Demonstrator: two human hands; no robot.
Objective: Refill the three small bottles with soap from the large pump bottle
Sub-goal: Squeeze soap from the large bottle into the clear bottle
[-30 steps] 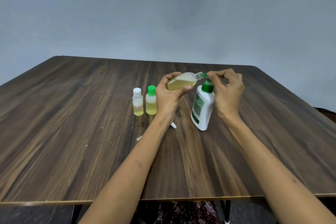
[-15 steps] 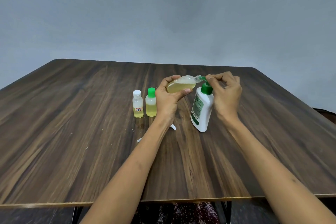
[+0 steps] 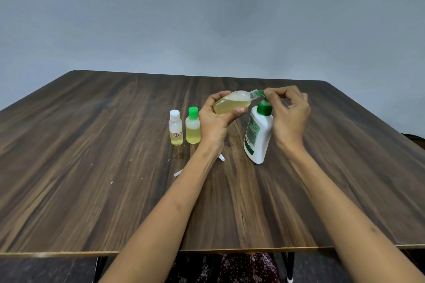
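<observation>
Here the third small bottle (image 3: 232, 104) is gripped by the left hand (image 3: 218, 122) at frame centre, nearly on its side — its open neck toward the right, meeting the pump spout (image 3: 261, 93) of the large pump bottle (image 3: 258, 136). The pump head is pinched by the right hand (image 3: 288, 114); the white-capped bottle (image 3: 176, 128) and green-capped bottle (image 3: 192, 126) stand left.

Near the frame's centre, on the table (image 3: 92, 167), two small capped bottles stand side by side: one (image 3: 176, 127) left, the other (image 3: 193, 125) right. Right of them the left hand (image 3: 216, 122) holds a third bottle (image 3: 232, 104) tilted, its mouth at the nozzle of the pump bottle (image 3: 258, 135), with the right hand (image 3: 287, 115) just right of it
</observation>
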